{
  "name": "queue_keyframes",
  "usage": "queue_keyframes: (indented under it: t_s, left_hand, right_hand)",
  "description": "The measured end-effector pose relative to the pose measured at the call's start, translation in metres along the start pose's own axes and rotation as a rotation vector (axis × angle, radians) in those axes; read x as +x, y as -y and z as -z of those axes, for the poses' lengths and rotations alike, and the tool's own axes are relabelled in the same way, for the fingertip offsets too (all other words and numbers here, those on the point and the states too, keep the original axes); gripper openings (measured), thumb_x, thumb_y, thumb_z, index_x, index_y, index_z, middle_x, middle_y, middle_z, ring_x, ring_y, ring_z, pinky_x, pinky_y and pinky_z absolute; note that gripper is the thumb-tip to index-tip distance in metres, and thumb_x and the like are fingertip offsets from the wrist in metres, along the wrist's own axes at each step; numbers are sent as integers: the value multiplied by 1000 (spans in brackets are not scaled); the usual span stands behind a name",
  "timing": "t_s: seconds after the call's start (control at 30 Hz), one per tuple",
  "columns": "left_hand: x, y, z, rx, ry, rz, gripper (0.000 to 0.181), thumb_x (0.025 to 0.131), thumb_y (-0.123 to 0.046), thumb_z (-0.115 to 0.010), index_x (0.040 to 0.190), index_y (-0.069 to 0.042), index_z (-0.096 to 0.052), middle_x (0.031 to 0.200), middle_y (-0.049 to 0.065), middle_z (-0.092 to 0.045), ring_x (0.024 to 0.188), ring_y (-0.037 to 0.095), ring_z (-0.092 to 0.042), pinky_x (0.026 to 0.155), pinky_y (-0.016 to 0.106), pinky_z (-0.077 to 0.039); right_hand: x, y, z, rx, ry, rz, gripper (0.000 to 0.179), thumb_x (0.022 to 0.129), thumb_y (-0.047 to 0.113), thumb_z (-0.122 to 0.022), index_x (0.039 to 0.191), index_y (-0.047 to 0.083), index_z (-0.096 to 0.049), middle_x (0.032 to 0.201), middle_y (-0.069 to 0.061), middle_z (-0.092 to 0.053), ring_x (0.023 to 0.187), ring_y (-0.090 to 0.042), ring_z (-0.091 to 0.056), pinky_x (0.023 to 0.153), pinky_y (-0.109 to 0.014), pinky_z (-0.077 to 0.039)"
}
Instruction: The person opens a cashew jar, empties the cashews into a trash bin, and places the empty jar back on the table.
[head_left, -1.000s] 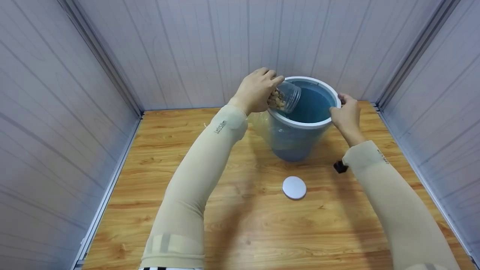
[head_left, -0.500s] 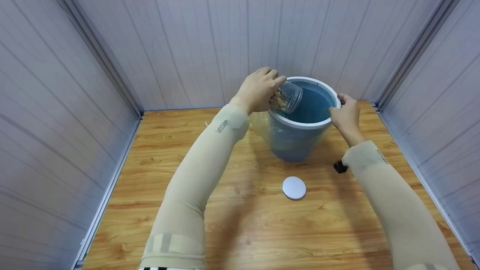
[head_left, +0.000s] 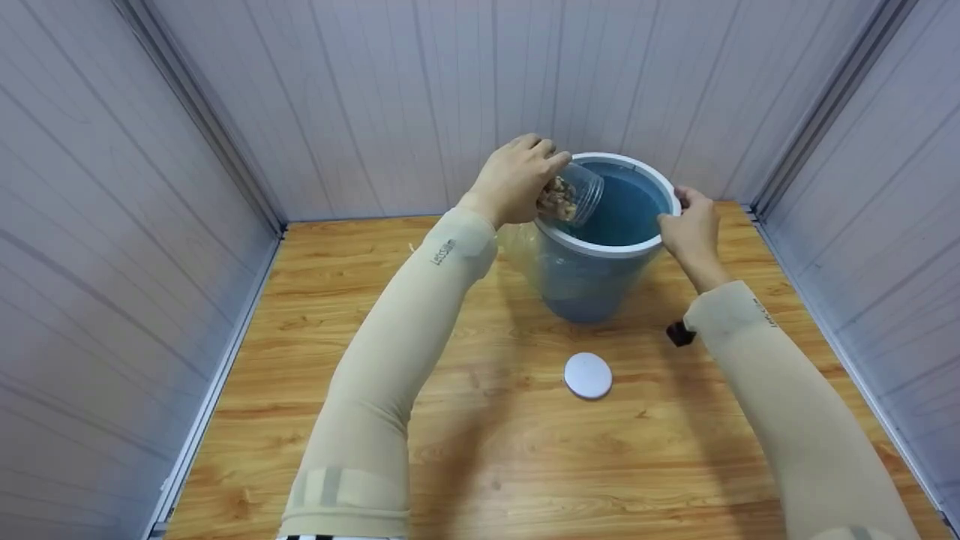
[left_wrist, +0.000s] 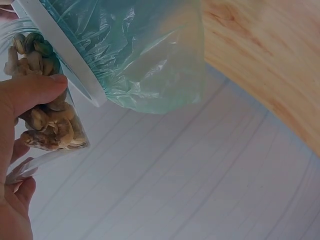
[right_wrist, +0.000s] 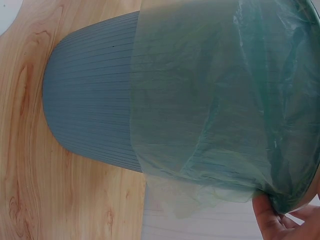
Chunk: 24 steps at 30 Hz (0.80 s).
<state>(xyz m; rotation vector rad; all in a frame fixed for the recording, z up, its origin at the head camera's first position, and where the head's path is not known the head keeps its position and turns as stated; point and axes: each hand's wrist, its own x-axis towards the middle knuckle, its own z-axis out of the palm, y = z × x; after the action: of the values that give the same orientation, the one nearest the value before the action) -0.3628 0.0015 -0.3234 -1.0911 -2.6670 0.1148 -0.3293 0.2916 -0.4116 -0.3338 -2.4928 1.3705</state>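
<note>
The left hand (head_left: pixel 514 178) is curled round a clear jar (head_left: pixel 588 197) at the left of the bin's white rim (head_left: pixel 611 252), gripping it tipped on its side so that the uncovered mouth faces in over the bin. Brown, curled pieces (left_wrist: pixel 60 129) lie heaped in the jar, mostly back from its mouth. They look dry and bulky, so a sharper tilt could send them out in one rush, or they could jam against each other. If the jar is drawn back to the left, some could spill outside the rim; whether the jar bears on that rim cannot be told. Across the bin, the right hand (head_left: pixel 691 231) pinches the rim with thumb and fingers, likely steadying it; should that hold slacken while the jar pushes from the left, the bin could slide or tip. The thin green bag (right_wrist: pixel 200 100) hangs over the outside of the bin (head_left: pixel 581 304), and a tug on it from either hand could drag the lining loose. The bin stands on the counter (head_left: pixel 525 487) near its far edge, right of the middle. Nearer the front edge lies a white disc (head_left: pixel 588 376), probably the jar's lid, where stray pieces could scatter around it.
</note>
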Motion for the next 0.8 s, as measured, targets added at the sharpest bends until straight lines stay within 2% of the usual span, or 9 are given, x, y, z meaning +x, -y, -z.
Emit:
queue_keyframes:
  t_s: [0.6, 0.8]
  left_hand:
    - [1, 0, 1, -1, -7, 4, 69, 91, -8, -79, 156, -14, -55, 150, 11, -63, 142, 31, -56, 132, 41, -38]
    - [1, -2, 2, -2, -1, 7, 72, 91, -11, -82, 157, -14, -54, 152, 11, -62, 145, 31, -55, 132, 41, -38]
  right_hand:
    - [-1, 1, 2, 9, 14, -4, 62, 97, -4, -54, 158, -8, -47, 154, -30, -58, 142, -39, -56, 123, -50, -48]
    - [-1, -2, 2, 12, 12, 5, 62, 95, -4, -53, 157, -8, -49, 152, -30, -59, 139, -38, -58, 122, -50, -50]
